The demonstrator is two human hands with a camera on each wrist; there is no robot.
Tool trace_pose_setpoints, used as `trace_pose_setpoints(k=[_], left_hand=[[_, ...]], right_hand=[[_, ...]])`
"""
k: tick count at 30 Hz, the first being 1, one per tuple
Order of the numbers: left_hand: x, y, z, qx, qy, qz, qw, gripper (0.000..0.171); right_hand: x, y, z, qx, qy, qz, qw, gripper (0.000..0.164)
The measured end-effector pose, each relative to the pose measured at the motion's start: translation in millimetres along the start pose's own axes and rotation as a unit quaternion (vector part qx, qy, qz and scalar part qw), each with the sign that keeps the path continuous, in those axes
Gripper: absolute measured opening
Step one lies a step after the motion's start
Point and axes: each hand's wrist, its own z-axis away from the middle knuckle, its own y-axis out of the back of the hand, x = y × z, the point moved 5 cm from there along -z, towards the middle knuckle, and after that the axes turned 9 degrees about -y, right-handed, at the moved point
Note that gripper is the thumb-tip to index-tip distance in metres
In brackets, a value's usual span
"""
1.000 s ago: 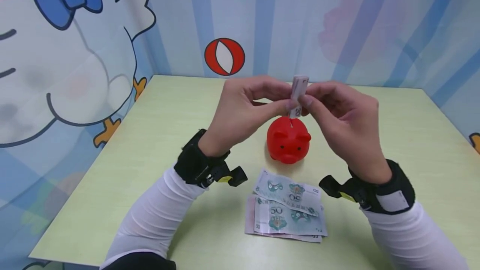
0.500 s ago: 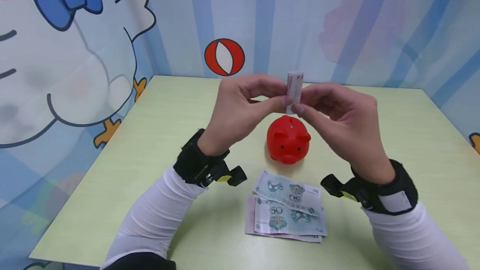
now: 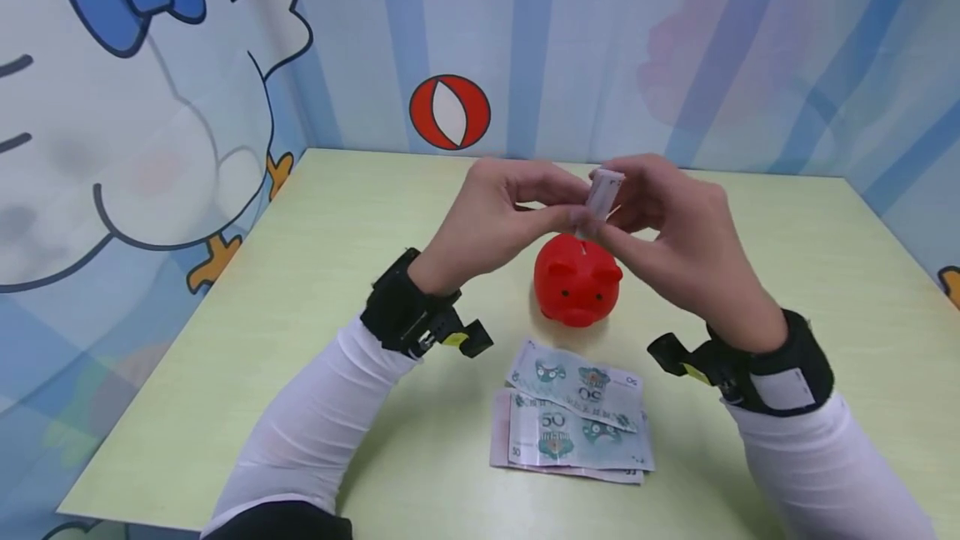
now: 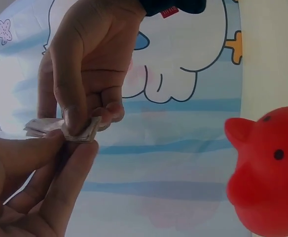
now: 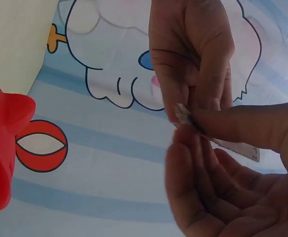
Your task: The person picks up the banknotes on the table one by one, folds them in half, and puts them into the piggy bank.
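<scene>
Over a red piggy bank [image 3: 577, 283], both hands hold a narrow folded banknote [image 3: 604, 192]. The left hand [image 3: 506, 211] pinches its lower end between thumb and fingers. From the other side, the right hand [image 3: 686, 232] grips it with thumb and curled fingers, the two thumbs close together. In the left wrist view the folded layers of the banknote [image 4: 91, 131] show between the fingertips; in the right wrist view one end of the banknote [image 5: 242, 149] sticks out beneath the right thumb. The slot on the pig's back is partly visible just below the note.
Several overlapping banknotes [image 3: 576, 432] lie flat on the pale yellow table [image 3: 420, 473] in front of the piggy bank. A cartoon-printed backdrop [image 3: 585, 48] stands behind and to the left of the table. Each wrist wears a black strap with a small camera.
The folded banknote rose slightly, then came lower and tilted to the right. The right hand moved left and its fingers now reach farther behind the note. The piggy bank and loose notes stayed put.
</scene>
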Motion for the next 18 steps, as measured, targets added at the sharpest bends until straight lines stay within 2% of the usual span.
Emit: trace_pose_setpoints(k=[3,7,9,12,15,18], left_hand=[[-19.2,-3.4,1.1,-0.025,0.042,-0.014,0.9987,0.026],[-47.2,-8.0,4.2,-0.055,0.109,-0.048,0.9914,0.033],[-63.0,-11.5,6.6,-0.079,0.145,-0.071,0.9836,0.044],[-83.8,-19.8,11.3,-0.133,0.189,-0.115,0.9661,0.065],[-99.6,-29.6,16.8,-0.179,0.219,-0.141,0.9490,0.085],[-107.4,-36.9,20.2,-0.201,0.228,-0.147,0.9412,0.092]], right_hand=[[15.7,-5.9,-5.2,-0.036,-0.040,0.054,0.997,0.049],[37.5,-12.9,-10.8,-0.065,-0.087,0.078,0.991,0.043],[48.6,-16.5,-13.3,-0.069,-0.110,0.079,0.988,0.037],[65.4,-23.5,-16.2,-0.072,-0.149,0.078,0.983,0.028],[79.4,-29.9,-17.6,-0.072,-0.181,0.082,0.977,0.024],[89.9,-35.0,-18.2,-0.075,-0.197,0.091,0.973,0.023]])
